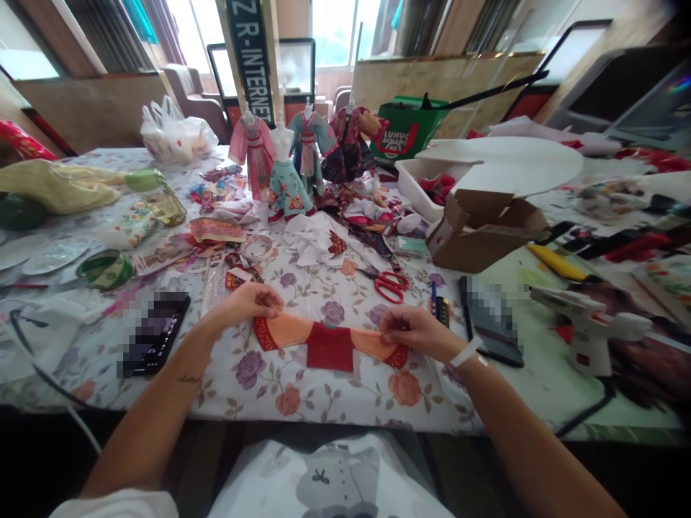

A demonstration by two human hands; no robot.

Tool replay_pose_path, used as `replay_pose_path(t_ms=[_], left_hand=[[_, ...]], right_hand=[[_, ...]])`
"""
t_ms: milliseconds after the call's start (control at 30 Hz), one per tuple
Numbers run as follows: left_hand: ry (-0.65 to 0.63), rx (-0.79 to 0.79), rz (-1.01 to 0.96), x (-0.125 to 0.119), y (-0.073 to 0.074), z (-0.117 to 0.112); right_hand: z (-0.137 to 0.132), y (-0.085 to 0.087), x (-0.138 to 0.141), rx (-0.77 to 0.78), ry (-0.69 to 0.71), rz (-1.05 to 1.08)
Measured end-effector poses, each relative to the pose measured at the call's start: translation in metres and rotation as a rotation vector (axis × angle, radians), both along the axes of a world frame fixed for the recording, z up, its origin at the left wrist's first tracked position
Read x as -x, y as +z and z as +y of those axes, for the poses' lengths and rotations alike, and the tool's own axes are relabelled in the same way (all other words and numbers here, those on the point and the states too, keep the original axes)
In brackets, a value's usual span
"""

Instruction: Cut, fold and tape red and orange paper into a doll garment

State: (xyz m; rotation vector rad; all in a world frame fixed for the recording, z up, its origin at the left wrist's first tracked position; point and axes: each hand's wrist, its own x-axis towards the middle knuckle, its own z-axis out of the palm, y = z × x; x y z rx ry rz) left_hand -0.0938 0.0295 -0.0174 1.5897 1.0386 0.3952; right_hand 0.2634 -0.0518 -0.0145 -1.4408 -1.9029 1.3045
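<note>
A small doll garment with a red middle, orange sleeves and patterned red cuffs is spread flat on the flowered tablecloth. My left hand pinches the upper edge of its left sleeve near the cuff. On the other side, my right hand has thumb and fingers closed on the upper edge of the right sleeve. Red-handled scissors lie just beyond my right hand. Past the garment rests a crumpled white cloth with a dark red motif, and a roll of clear tape is beside it.
Dressed doll forms stand at the back centre among fabric scraps. A cardboard box is at the right, with a glue gun nearer. One phone lies left of my arms, another dark device right.
</note>
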Motion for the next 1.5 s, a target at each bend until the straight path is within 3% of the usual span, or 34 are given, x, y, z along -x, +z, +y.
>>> replay_pose_path(t_ms=[100, 200, 333, 533, 767, 900, 1000, 1067, 1100, 1167, 1233, 1300, 1333, 1400, 1500], left_hand=[[-0.044, -0.142, 0.149, -0.005, 0.012, -0.006], [-0.071, -0.398, 0.287, -0.023, 0.023, -0.011], [-0.211, -0.54, 0.317, -0.053, 0.019, -0.014], [-0.262, -0.391, 0.257, -0.063, 0.004, -0.012], [-0.255, -0.217, 0.046, -0.058, -0.002, -0.007], [-0.227, -0.151, -0.064, -0.059, -0.009, -0.008], [-0.215, -0.123, -0.101, -0.059, -0.005, -0.008], [-0.199, -0.139, -0.102, -0.06, 0.008, -0.008], [-0.182, -0.172, -0.091, -0.06, 0.018, -0.007], [-0.108, -0.385, 0.001, -0.059, 0.04, -0.007], [-0.032, -0.653, 0.118, -0.058, 0.063, -0.01], [-0.012, -0.88, 0.202, -0.057, 0.076, -0.015], [-0.024, -0.966, 0.227, -0.055, 0.076, -0.019], [-0.11, -1.084, 0.245, -0.052, 0.064, -0.028], [-0.257, -1.195, 0.22, -0.045, 0.022, -0.041]], right_hand=[[0.0, 0.01, 0.0, -0.056, 0.052, -0.086], [0.002, 0.021, 0.006, -0.243, 0.085, -0.325], [0.007, 0.021, 0.029, -0.364, 0.174, -0.475], [0.008, 0.005, 0.053, -0.306, 0.175, -0.453], [0.014, 0.01, 0.05, -0.24, 0.159, -0.372], [0.018, 0.005, 0.048, -0.223, 0.166, -0.393], [0.019, 0.004, 0.047, -0.241, 0.175, -0.389], [0.02, 0.012, 0.047, -0.264, 0.163, -0.365], [0.021, 0.019, 0.046, -0.289, 0.144, -0.356], [0.022, 0.037, 0.046, -0.411, 0.088, -0.369], [0.021, 0.056, 0.046, -0.691, 0.035, -0.449], [0.018, 0.066, 0.045, -0.958, 0.043, -0.547], [0.015, 0.067, 0.045, -1.059, 0.073, -0.596], [0.009, 0.057, 0.046, -1.199, 0.185, -0.677], [-0.005, 0.023, 0.048, -1.258, 0.396, -0.75]])
